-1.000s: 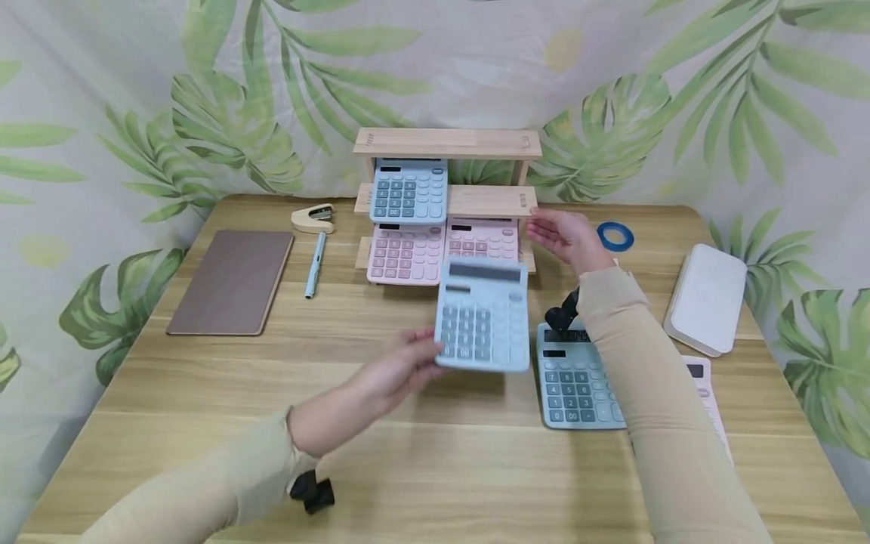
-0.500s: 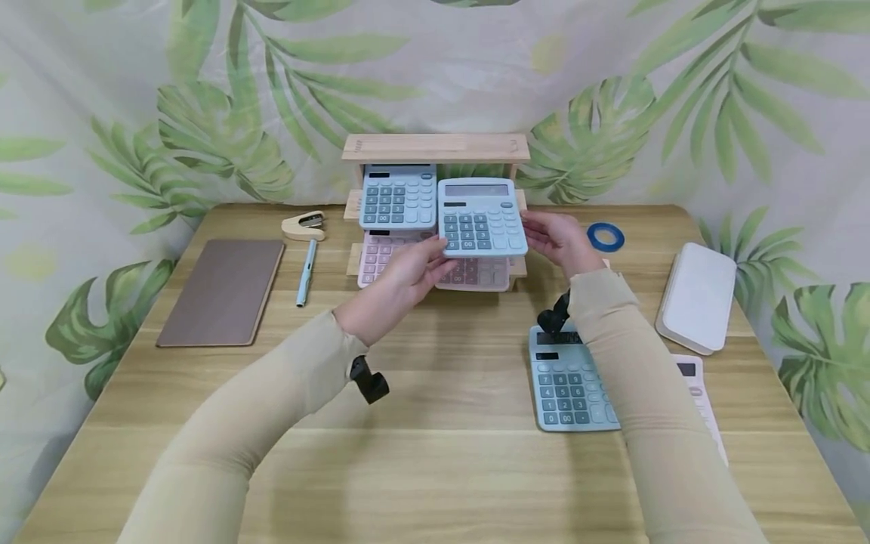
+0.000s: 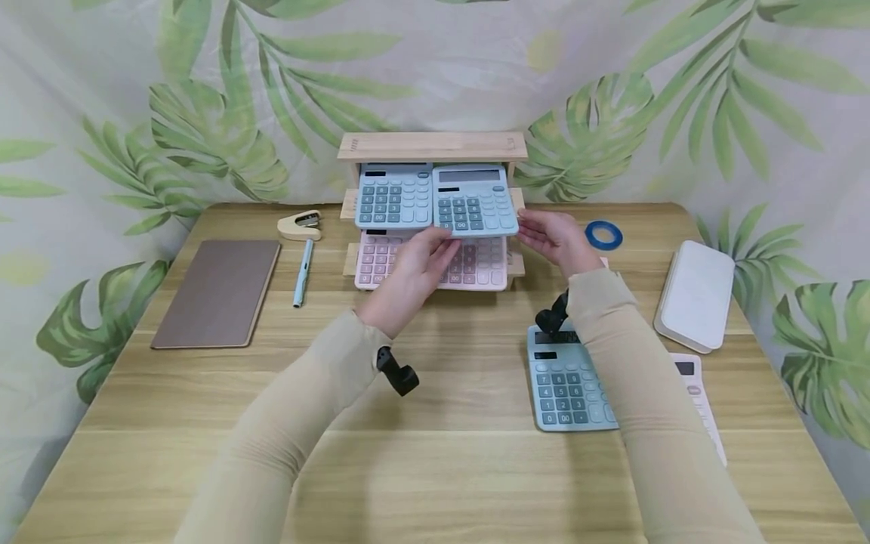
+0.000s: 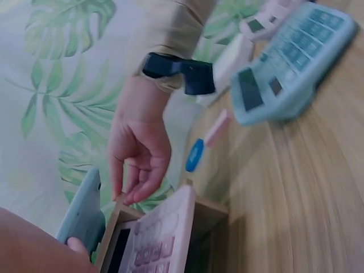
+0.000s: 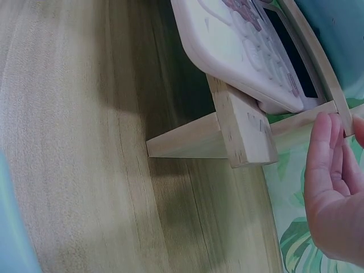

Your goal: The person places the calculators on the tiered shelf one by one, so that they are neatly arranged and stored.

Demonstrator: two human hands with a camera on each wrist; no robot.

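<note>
My left hand (image 3: 418, 268) pinches the lower left edge of a light blue calculator (image 3: 472, 200), which leans on the middle tier of a small wooden shelf (image 3: 431, 145). Left of it on that tier is another blue calculator (image 3: 394, 196). Below sit two pink calculators, the right one (image 3: 489, 264) and the left one (image 3: 374, 261), partly covered by my left hand. With fingertips and thumb, my right hand (image 3: 553, 238) holds the right end of the middle board, plain in the right wrist view, where that hand (image 5: 335, 193) is beside the pink calculator (image 5: 227, 45).
A blue calculator (image 3: 560, 385) and a pink one (image 3: 703, 408) lie at the right, partly under my right arm. Farther back are blue tape (image 3: 603, 235) and a white case (image 3: 696, 295). Leftward lie a brown notebook (image 3: 217, 295), a pen (image 3: 303, 273) and a stapler (image 3: 299, 226).
My left hand has carried the blue calculator up and away from me onto the shelf's middle tier, beside the other blue one. My right hand has stayed at the shelf's right end.
</note>
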